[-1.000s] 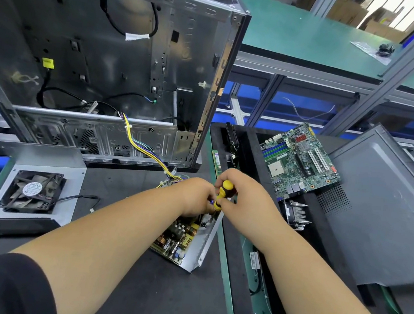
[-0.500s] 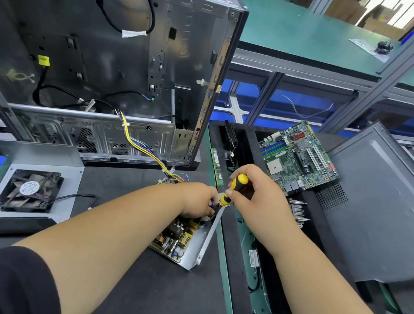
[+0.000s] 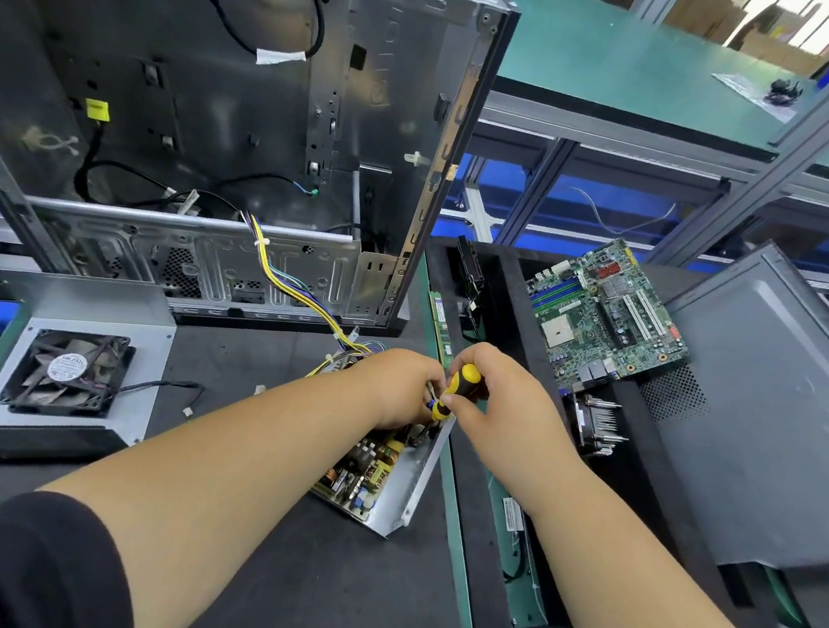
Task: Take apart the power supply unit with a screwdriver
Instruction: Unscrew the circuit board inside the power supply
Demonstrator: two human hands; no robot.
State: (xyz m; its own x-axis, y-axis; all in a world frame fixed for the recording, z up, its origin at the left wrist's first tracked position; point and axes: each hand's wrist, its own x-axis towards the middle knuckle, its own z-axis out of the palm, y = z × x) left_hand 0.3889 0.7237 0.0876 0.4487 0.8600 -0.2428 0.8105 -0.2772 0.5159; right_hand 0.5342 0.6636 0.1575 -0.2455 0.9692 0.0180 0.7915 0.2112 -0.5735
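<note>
A dark, matte-topped bench (image 3: 268,581) with a green edge strip carries the work. Near its middle lies the opened power supply unit (image 3: 378,475), a bare metal tray with a crowded circuit board, its yellow and coloured wires running up into the empty grey steel computer case (image 3: 250,104) standing upright behind it. The right hand (image 3: 500,406) wraps its fingers around the yellow-and-black screwdriver (image 3: 453,388), which points down into the unit's far end. The left hand (image 3: 401,387) rests curled on that same end, fingertips meeting the screwdriver's lower part; whether it pinches anything cannot be told. To the left sits a black cooling fan (image 3: 67,372) on a grey metal cover. To the right, a black foam tray (image 3: 498,282) holds a green motherboard (image 3: 603,314) and a finned heatsink (image 3: 596,422), beside a grey case side panel (image 3: 774,406). Beyond stand aluminium-framed workstations with a green-topped bench (image 3: 612,57).
</note>
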